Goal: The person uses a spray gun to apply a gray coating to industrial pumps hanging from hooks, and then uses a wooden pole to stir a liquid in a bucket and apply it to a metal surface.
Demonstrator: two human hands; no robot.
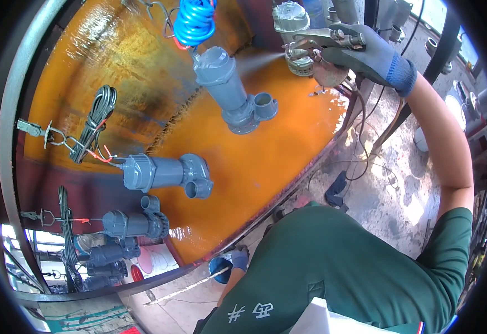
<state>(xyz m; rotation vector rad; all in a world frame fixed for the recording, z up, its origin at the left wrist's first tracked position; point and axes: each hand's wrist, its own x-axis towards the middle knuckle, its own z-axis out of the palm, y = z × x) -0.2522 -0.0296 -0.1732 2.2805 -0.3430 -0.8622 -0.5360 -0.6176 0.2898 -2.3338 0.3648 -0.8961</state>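
"Any open room?"
"Over the orange basin; its rim cuts across on the near right."

"What's around?"
"A grey pump hangs far-centre under a blue coil. A second pump blocks the left."

"Hands?"
"The right hand wraps the spray gun, right of the first pump, misting. The left hand is by a blue bucket; I can't tell its grip."

"Writing?"
"White characters on the green shirt."

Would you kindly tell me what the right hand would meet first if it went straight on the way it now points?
The right hand, with its spray gun leading, would probably meet the grey pump below the blue coil first, though depth is unclear here.
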